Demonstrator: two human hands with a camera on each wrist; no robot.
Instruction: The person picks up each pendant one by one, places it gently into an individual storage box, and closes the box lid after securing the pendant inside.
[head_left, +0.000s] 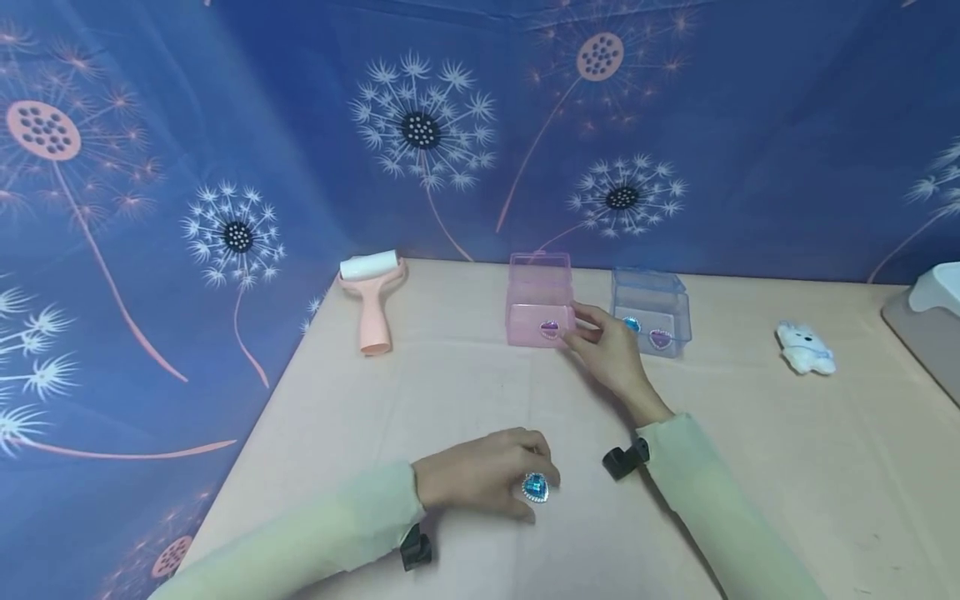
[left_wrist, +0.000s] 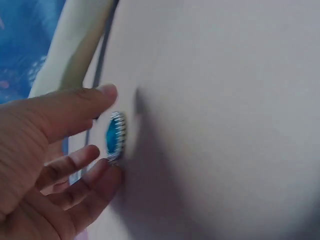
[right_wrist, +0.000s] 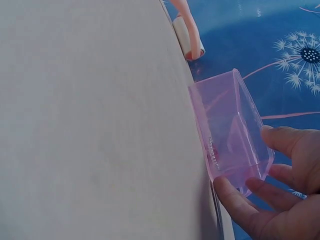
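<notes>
Right hand grips pink box — left hand, fingers parted, beside blue gem (contact unclear).

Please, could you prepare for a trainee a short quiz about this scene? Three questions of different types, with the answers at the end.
1. True or false: the blue gem near the left grip is outside the pink box.
2. Which thing does the right grip touch?
A) white plush toy
B) pink box
C) roller
3. Fill in the number: the blue box contains ___ gems.

Key: 1. True. 2. B. 3. Two.
</notes>
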